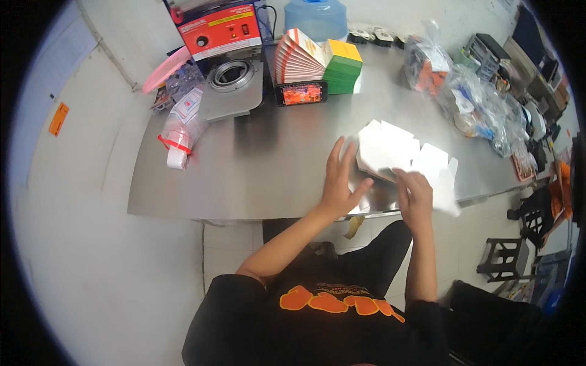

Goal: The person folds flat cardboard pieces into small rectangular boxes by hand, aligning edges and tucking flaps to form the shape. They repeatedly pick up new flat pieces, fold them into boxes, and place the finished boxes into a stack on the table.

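Note:
On the metal table lies a stack of white card blanks (386,145) with cut tabs, looking like flattened small boxes. More white blanks (434,163) overlap to its right, reaching the table's front edge. My right hand (416,196) pinches the near edge of the stack between thumb and fingers. How many blanks are in that pinch I cannot make out. My left hand (339,183) is open at the stack's left side, fingers spread and pointing away from me, holding nothing.
Behind stand a red machine (223,33) with a round metal ring plate (232,76), a propped phone (302,93), rows of red-and-white cartons (298,60) and green-yellow cartons (342,66). Plastic bags (473,100) crowd the right. A plastic jar (178,137) lies left. A stool (505,259) stands right.

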A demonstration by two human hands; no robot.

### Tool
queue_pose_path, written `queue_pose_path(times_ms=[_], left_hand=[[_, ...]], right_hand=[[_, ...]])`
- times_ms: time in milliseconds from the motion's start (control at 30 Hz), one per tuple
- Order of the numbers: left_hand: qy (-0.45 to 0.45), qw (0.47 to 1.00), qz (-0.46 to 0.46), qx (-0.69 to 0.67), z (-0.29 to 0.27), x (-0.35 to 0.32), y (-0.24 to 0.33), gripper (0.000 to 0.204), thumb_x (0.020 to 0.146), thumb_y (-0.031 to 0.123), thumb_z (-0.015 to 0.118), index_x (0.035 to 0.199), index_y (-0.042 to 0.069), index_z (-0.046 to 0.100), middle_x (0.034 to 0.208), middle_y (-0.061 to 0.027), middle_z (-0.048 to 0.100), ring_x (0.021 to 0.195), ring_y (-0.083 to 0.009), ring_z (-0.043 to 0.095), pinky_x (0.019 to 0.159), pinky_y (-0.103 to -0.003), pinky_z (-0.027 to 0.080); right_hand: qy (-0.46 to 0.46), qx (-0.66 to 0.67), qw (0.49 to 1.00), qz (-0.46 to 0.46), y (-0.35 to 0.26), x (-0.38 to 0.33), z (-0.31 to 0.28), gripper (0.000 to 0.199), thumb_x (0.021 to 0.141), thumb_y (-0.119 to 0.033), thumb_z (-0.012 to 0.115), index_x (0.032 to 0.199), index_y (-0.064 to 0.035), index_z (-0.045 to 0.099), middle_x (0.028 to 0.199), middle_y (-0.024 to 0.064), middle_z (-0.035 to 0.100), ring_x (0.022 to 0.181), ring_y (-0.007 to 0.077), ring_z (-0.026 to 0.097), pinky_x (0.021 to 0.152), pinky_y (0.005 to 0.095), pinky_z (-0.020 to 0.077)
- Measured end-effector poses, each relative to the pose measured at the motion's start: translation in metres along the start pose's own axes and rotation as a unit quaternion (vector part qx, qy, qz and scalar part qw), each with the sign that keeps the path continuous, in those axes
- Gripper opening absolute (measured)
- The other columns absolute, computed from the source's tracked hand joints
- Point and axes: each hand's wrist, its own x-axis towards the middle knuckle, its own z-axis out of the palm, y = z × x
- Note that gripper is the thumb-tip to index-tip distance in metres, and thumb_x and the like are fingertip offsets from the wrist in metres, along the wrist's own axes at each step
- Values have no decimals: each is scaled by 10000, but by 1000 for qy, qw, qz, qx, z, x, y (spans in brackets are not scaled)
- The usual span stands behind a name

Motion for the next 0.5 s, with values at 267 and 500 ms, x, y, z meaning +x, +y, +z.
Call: queue_pose_path(times_ms=[267, 500], left_hand=[[127, 981, 136, -50, -4, 13, 71, 280, 794, 158, 705, 923, 73, 472, 926, -115, 519, 917, -316, 534, 1057, -550, 353], [16, 984, 149, -98, -9, 27, 84, 136, 843, 111, 585, 879, 37, 477, 779, -125, 508, 731, -326, 502, 719, -446, 373]], right_hand=[[133, 86, 987, 38, -73, -33, -21, 204, 817, 92, 658, 999, 2, 641, 885, 155, 656, 795, 344, 618, 729, 405, 490], [148, 57, 987, 3, -74, -42, -24, 194, 798, 94, 664, 945, -9, 592, 873, 142, 643, 803, 334, 603, 764, 423, 479]])
